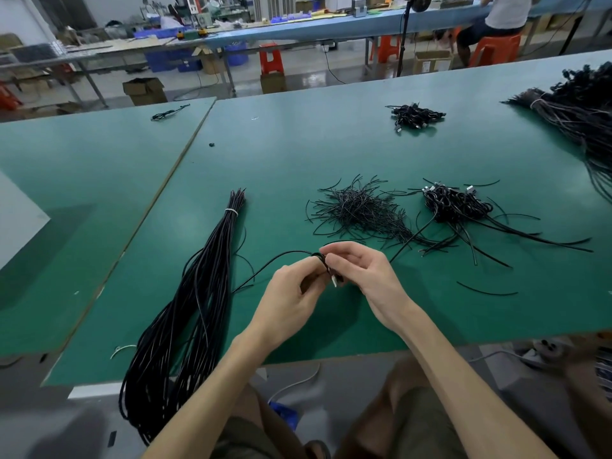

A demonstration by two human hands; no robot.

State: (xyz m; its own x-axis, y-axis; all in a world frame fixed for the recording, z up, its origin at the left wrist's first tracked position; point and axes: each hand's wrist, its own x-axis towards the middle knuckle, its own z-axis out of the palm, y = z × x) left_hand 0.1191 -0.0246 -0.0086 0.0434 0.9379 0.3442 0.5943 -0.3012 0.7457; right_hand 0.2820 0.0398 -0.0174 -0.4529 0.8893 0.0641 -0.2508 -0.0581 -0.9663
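Both hands above green tabletop (331, 144): left hand (291, 293) and right hand (361, 273) pinch coiled black cable (323, 261) between fingertips. Cable likely light, limp, springy; grip at coil crossing, not loose tail.

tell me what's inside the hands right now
Both the left hand and right hand pinch a looped black cable, a pale connector tip showing below. The hands cover the rest of the loop.
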